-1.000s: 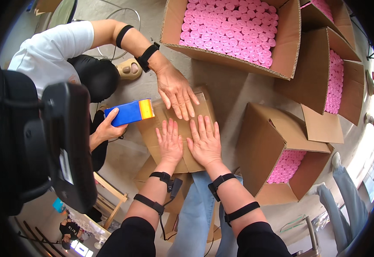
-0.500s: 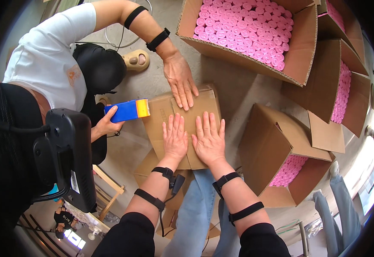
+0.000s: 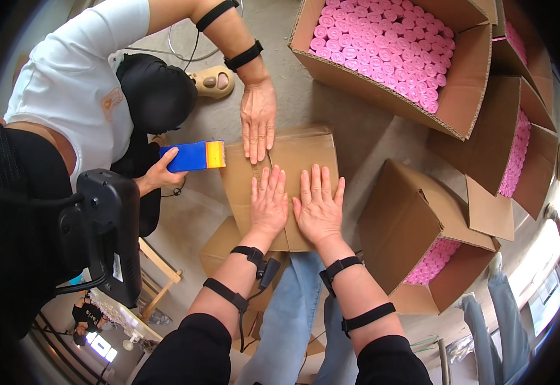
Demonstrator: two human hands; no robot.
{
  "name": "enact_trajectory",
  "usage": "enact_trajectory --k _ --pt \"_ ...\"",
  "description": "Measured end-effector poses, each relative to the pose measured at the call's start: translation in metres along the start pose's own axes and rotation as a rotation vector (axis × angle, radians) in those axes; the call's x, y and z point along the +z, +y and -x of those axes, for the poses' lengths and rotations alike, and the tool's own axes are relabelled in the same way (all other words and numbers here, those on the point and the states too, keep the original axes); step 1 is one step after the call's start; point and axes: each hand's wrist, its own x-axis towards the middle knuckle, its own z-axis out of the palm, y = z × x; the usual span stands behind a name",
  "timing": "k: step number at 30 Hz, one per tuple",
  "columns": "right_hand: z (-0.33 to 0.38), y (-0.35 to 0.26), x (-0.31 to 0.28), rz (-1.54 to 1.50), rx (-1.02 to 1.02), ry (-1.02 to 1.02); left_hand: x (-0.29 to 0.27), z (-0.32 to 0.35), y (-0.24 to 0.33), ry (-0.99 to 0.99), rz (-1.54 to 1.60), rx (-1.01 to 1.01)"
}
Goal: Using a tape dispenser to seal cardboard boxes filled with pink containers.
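Hands [image 3: 270, 208] [image 3: 319, 210], two, flat on one brown carton [image 3: 305, 146]

The central carton [image 3: 302, 146] is matt brown cardboard, faintly shiny along its far edge. The large open carton [image 3: 465, 72] shows rough corrugated cut edges around softly glossy pink rolls [image 3: 379, 48]. The floor [image 3: 190, 208] looks like matt concrete; the slatted frame [image 3: 159, 259], bare wood; the jeans [image 3: 285, 317], faded denim; the T-shirt [image 3: 68, 90], matt cloth.

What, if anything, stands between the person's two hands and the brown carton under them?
Nothing visible does: the left hand and right hand appear flat on the brown carton. The co-worker's hand is just beyond the left hand, not in between.
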Motion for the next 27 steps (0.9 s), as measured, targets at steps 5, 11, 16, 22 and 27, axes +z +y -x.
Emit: enact_trajectory --k 5,11,16,22,27 --pt "0.001 0.0 0.0 0.004 0.002 -0.011 -0.001 -0.001 0.002 0.005 -0.015 -0.006" --pt "-0.01 -0.007 0.001 0.034 -0.066 -0.014 0.004 0.0 0.0 0.027 -0.03 0.003" --pt "-0.015 -0.007 0.002 0.066 -0.168 -0.049 0.005 -0.002 0.001 0.047 -0.023 -0.002" --pt "-0.015 -0.011 0.005 0.099 -0.181 -0.051 0.006 0.002 -0.003 0.055 -0.027 -0.008" --pt "-0.013 -0.007 0.01 0.09 -0.168 -0.044 0.008 0.002 -0.001 0.057 -0.019 -0.003"
